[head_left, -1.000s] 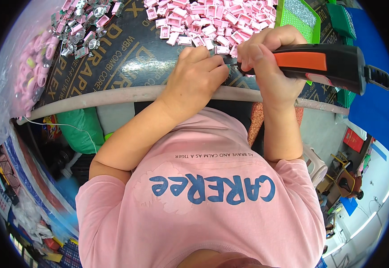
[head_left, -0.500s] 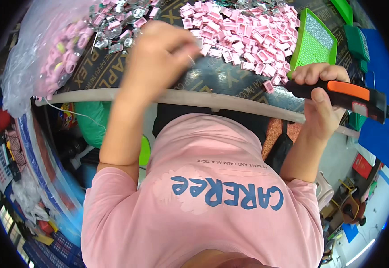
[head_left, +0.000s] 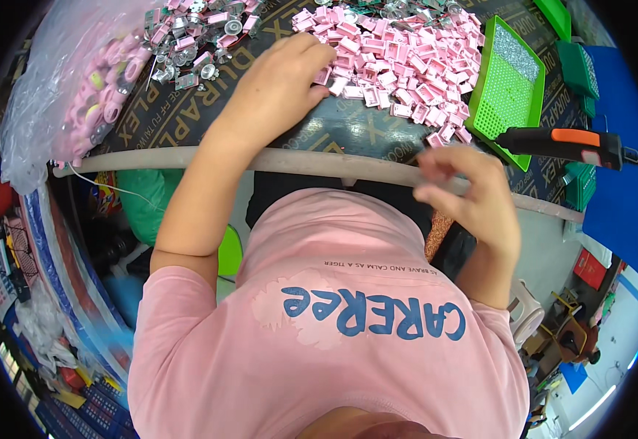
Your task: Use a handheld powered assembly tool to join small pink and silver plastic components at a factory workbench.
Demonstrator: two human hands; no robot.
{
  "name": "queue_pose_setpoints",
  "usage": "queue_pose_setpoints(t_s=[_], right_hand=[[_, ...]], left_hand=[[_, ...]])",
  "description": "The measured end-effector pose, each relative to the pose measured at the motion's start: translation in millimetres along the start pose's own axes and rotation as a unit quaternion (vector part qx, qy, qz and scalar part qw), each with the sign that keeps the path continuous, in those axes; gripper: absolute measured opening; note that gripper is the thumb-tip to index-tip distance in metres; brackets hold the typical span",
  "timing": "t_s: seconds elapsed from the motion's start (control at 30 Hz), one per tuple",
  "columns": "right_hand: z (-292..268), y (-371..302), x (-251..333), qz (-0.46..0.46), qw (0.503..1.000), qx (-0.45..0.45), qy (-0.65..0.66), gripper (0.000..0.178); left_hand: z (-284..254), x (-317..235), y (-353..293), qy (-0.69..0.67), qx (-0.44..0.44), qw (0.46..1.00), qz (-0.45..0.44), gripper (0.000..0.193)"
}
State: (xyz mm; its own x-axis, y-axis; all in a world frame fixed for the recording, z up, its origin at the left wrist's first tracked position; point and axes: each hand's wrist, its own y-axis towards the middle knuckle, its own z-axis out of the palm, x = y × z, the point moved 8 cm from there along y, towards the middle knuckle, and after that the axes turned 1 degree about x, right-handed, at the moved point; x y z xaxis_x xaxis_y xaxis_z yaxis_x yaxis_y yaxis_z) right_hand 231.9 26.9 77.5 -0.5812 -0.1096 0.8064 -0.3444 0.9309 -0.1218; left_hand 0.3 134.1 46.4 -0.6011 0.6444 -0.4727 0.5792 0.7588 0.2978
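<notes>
At the left edge of a heap of small pink plastic housings (head_left: 407, 62), my left hand (head_left: 279, 88) lies palm down. Its thumb and fingers are apart, with a pink piece showing in the gap; whether they touch it I cannot tell. My right hand (head_left: 476, 194) hovers by the table's front edge, fingers curved and apart, holding nothing. Beyond it, a black and orange tool like an electric screwdriver (head_left: 568, 140) lies across the near end of a green tray (head_left: 513, 110). Small silvery pieces, too tiny to name, fill the tray's far part.
Loose circuit boards with clear round parts (head_left: 205, 71) lie mixed with pink pieces at the far left. A clear plastic bag (head_left: 41, 95) of pink rings stands beside them. Dark green boxes (head_left: 579, 69) sit at the right. A pale rail (head_left: 326, 161) edges the table.
My right hand has let go of the orange and black tool and moved left and nearer to me. My left hand has settled at the heap's edge, no longer blurred. The green tray is more exposed.
</notes>
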Motion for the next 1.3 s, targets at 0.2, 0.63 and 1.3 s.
queue_pose_setpoints(t_s=[0.2,0.63,1.3], right_hand=[[-26.9,97.6,11.5,-0.150,0.915,-0.336,-0.165,0.026],[-35.5,195.3,11.6,-0.116,0.860,-0.392,-0.305,0.004],[3.8,150.0,-37.7,-0.005,0.696,-0.131,0.706,0.029]], left_hand=[[10.8,-7.6,-3.0,-0.046,-0.039,0.998,-0.006,0.018],[41.8,-30.9,-19.9,-0.214,0.098,0.964,-0.125,0.013],[5.8,-13.7,-0.1,-0.312,-0.248,0.904,-0.152,0.044]])
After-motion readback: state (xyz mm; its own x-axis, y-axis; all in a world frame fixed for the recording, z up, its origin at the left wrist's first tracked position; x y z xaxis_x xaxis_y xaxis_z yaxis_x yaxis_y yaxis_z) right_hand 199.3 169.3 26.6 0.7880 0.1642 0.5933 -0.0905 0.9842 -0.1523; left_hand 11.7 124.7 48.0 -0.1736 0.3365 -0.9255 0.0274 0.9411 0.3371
